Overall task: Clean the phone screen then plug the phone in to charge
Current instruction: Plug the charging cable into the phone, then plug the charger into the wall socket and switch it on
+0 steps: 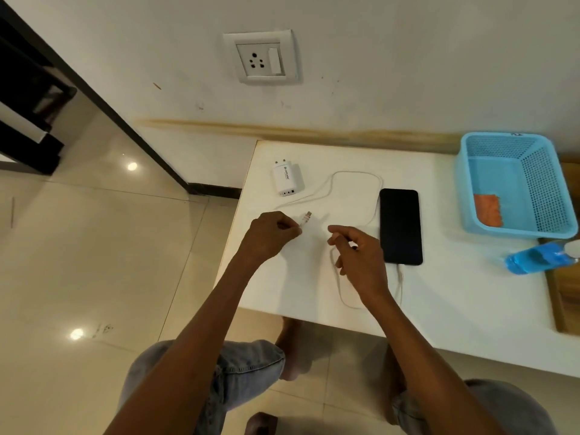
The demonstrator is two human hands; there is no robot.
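Note:
A black phone (400,226) lies face up on the white table (455,302), with a white cable (354,175) plugged into its near end. The cable loops across the table. My left hand (270,235) pinches the cable's free end, and its connector (306,217) sticks out past my fingertips. Just left of the phone, my right hand (357,259) hovers over the cable with its fingers loosely curled; whether it touches the cable is unclear. A white charger adapter (286,179) lies at the table's far left. A wall socket (262,58) sits above the table.
A blue plastic basket (539,183) holding an orange cloth (488,210) stands at the far right. A bottle of blue liquid (539,257) lies in front of it. My knees are under the table's near edge, and tiled floor lies to the left.

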